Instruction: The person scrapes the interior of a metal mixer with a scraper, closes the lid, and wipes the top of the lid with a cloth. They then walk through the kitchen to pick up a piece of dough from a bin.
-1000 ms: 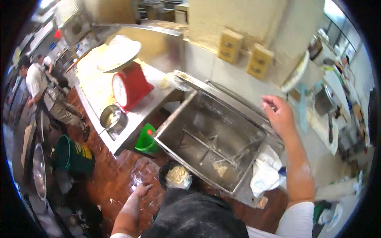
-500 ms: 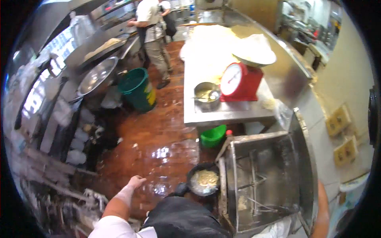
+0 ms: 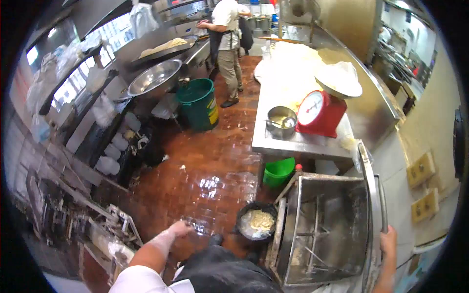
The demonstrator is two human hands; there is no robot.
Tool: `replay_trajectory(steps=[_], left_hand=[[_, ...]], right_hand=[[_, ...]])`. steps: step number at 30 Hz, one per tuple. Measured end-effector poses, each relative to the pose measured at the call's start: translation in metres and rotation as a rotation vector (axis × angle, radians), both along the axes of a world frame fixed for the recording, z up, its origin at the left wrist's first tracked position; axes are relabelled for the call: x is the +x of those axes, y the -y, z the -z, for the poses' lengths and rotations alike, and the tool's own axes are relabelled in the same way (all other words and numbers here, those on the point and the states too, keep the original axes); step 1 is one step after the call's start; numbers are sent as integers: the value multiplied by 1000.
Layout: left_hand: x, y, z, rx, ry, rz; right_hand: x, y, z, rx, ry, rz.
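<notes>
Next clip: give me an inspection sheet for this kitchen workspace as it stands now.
Surface: steel table, bare at its near end; brick floor wet.
Job's things: steel mixer trough, open, paddles showing; black tub of dough beside it.
Clutter: red scale, steel pot, green bucket under the table.
Hands: left hand open over the floor; right hand on the trough's rim, grip unclear.
Cables: nothing seen.
Surroundings: a co-worker at the far counter, green bin, large steel bowl.
</notes>
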State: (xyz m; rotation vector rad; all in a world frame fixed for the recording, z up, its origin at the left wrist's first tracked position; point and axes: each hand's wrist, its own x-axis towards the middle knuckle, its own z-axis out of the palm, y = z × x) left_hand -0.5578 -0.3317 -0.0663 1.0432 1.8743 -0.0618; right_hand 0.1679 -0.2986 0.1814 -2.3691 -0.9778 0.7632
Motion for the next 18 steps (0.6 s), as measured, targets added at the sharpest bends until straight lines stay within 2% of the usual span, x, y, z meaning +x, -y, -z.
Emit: replay_trajectory(steps=[1,2,4,5,7,9,11,13,14,16,17,18], left_hand=[[11,0,-18,177,81,-82],[19,-6,-39,303,38,108],[35,-2,-70,307,109,99],[26,8,-48,369,22,165],[13,38,-12,309,-9,118],[2,78,24,215,14,12],[-11,116,36,80,-37,72],[-27,156,40,-30,-51,12],[-34,178,38,-27,-38,-30],[-46,221,39,66,-13,-311],[-52,242,45,66,6,-356],[-57,265,52,97,24,-438]], right_hand=[[-2,-3,-4,2,7,-27],[-5,-5,-3,24,-2,-30],[0,-11,17,144,-29,-128],[7,-13,32,237,-50,-214],[-16,-15,35,460,-122,-243],[10,-26,55,429,-153,-296],[50,-46,82,422,-163,-330],[62,-69,97,486,53,-459],[40,-74,97,696,605,-555],[-129,-24,-11,374,435,-574],[-220,3,-69,207,369,-578],[-241,2,-66,211,330,-692]])
